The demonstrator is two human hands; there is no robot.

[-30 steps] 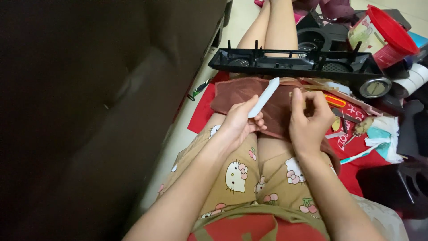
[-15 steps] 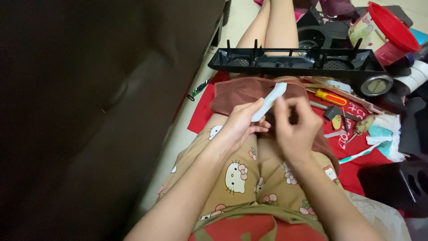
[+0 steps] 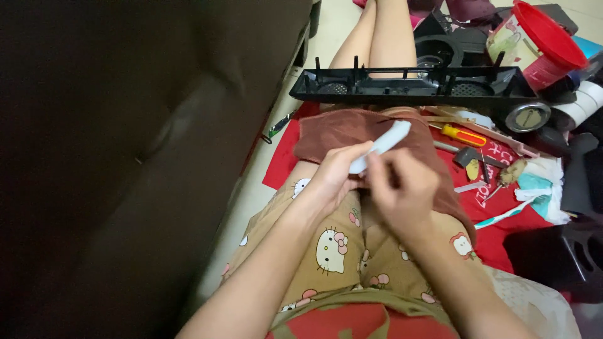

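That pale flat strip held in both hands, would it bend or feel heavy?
The pale strip sticks out straight past the left hand without drooping, so it is probably fairly stiff. It looks thin and is pinched only by fingertips, so likely light. The right hand touches its lower end; its smooth surface may be a bit slippery.

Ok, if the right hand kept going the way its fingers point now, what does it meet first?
The right hand points up-left at the pale blue strip held by the left hand, and already seems to touch it; depth is unclear.
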